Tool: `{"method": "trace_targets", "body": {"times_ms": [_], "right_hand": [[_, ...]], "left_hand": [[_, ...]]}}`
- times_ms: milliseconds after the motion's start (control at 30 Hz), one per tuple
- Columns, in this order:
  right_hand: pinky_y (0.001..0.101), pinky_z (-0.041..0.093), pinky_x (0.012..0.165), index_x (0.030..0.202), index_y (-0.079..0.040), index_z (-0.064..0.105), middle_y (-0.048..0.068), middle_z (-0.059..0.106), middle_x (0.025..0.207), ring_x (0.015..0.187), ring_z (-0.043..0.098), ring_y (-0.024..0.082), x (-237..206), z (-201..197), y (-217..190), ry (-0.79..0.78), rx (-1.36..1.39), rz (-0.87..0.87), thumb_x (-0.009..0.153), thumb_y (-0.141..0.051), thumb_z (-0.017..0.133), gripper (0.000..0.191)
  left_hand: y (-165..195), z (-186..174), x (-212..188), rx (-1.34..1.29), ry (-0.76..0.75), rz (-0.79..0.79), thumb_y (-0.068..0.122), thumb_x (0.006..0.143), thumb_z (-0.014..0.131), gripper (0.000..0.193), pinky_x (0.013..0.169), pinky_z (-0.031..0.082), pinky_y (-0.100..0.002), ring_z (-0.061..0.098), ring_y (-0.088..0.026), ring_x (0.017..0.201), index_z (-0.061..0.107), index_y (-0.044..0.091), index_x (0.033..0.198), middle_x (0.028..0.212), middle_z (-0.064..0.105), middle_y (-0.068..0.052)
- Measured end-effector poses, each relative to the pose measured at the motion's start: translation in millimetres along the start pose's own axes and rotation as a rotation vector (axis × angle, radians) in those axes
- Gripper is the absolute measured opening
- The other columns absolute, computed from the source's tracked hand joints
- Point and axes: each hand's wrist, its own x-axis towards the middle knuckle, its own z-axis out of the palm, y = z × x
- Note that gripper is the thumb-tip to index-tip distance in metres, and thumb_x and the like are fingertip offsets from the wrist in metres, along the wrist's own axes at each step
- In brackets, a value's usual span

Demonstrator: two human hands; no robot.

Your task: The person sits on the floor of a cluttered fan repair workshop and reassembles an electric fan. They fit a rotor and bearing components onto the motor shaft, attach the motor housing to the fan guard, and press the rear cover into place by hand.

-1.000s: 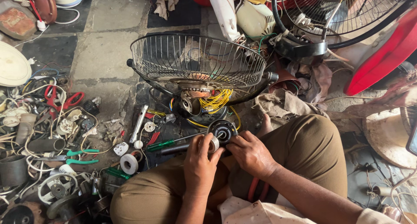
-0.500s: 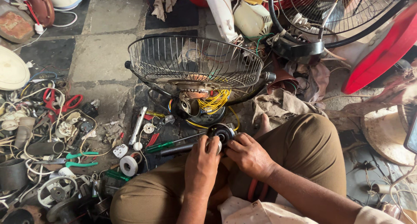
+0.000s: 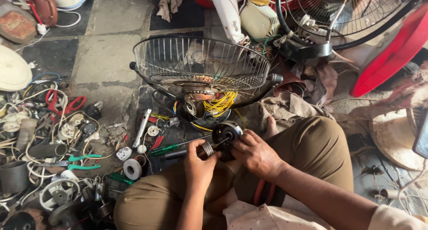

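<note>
Head view: right hand (image 3: 256,155) fingers pinch the black motor part (image 3: 226,134); left hand (image 3: 199,164) fingers grip its base.

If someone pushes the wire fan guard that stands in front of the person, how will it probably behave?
The wire fan guard is thin open mesh, so it is probably light for its size. Its round, bowl-like shape may rock or tip when pushed. The yellow wires beneath could snag it.

Our single head camera looks steeply down, close over our lap; floor (image 3: 107,56) runs toward 12 o'clock, knees at 6. No second view shared.
</note>
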Motion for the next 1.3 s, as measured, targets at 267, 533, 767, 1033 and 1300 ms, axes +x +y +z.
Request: {"method": "trace_targets", "body": {"times_ms": [267, 533, 767, 1033, 1300], "right_hand": [[0.0699, 0.036, 0.098, 0.1, -0.013, 0.074, 0.002, 0.064, 0.113, 0.116, 0.055, 0.031, 2, -3, 4, 0.06, -0.046, 0.176, 0.07, -0.018, 0.069, 0.032], [0.0754, 0.033, 0.1, 0.102, -0.013, 0.075, 0.001, 0.063, 0.112, 0.114, 0.055, 0.03, 4, 6, 2, 0.058, -0.011, 0.226, 0.072, -0.016, 0.071, 0.03], [0.0684, 0.039, 0.11, 0.111, -0.011, 0.072, 0.004, 0.061, 0.119, 0.121, 0.054, 0.033, 10, 13, -7, 0.039, 0.074, 0.187, 0.076, -0.013, 0.069, 0.035], [0.0622, 0.039, 0.105, 0.104, -0.01, 0.074, 0.004, 0.062, 0.114, 0.116, 0.056, 0.031, 13, 9, -7, 0.059, -0.01, 0.135, 0.065, -0.015, 0.071, 0.039], [0.0486, 0.046, 0.108, 0.106, -0.005, 0.072, 0.009, 0.062, 0.115, 0.116, 0.056, 0.036, 9, 18, -2, 0.026, 0.042, 0.039, 0.064, -0.015, 0.07, 0.043]], "left_hand": [[-33, 0, 15, -0.46, -0.018, 0.013, -0.001, 0.076, 0.086, 0.055, 0.08, 0.054, -0.027, 0.059, -0.012, 0.091, 0.057, 0.007, 0.122, 0.104, 0.063, -0.003], [6, -8, 3, -0.331, 0.031, 0.142, 0.004, 0.074, 0.088, 0.051, 0.069, 0.06, -0.025, 0.066, -0.01, 0.083, 0.063, 0.005, 0.119, 0.103, 0.065, -0.003], [31, -8, -5, 0.061, 0.113, 0.365, 0.013, 0.069, 0.094, 0.054, 0.064, 0.059, -0.03, 0.068, -0.016, 0.077, 0.066, 0.009, 0.115, 0.096, 0.066, -0.006], [33, -7, -6, 0.167, 0.13, 0.472, 0.012, 0.07, 0.092, 0.054, 0.07, 0.058, -0.034, 0.069, -0.022, 0.084, 0.063, 0.01, 0.116, 0.101, 0.066, -0.009], [40, -10, -11, 0.427, 0.082, 0.598, 0.017, 0.077, 0.087, 0.05, 0.073, 0.057, -0.039, 0.069, -0.028, 0.092, 0.06, 0.012, 0.119, 0.107, 0.063, -0.009]]}}
